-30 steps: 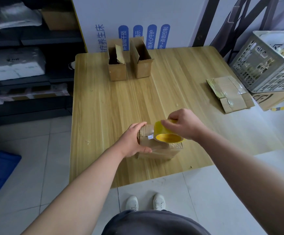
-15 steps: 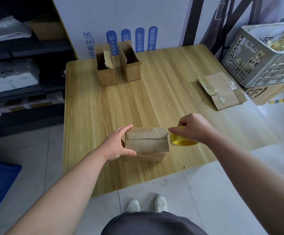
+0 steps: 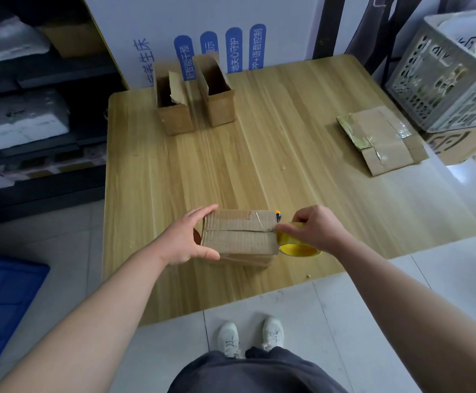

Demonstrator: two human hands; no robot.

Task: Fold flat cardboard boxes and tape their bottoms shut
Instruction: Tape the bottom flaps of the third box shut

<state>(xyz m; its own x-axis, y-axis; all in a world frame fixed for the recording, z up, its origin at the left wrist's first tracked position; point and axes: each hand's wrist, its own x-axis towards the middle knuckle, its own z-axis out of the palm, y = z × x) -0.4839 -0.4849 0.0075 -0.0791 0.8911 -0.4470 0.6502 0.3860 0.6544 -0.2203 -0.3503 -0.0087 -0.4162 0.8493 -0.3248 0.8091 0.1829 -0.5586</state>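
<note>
A small cardboard box (image 3: 239, 236) stands near the front edge of the wooden table (image 3: 259, 154), its two closed flaps facing up with a seam between them. My left hand (image 3: 187, 238) grips the box's left end, thumb on the near side and fingers over the far edge. My right hand (image 3: 313, 229) holds a yellow roll of tape (image 3: 297, 245) against the box's right end, at the seam. A small orange and black object (image 3: 278, 215) shows just behind the box's right corner.
Two folded open boxes (image 3: 174, 109) (image 3: 219, 95) stand at the table's back. A stack of flat cardboard (image 3: 381, 140) lies at the right. A grey plastic crate (image 3: 452, 78) sits beyond the right edge on a carton. Dark shelving stands at the left, a blue bin (image 3: 1, 302) on the floor.
My right hand has carried the tape roll from above the box's middle to its right end. The left hand has stayed gripping the left end.
</note>
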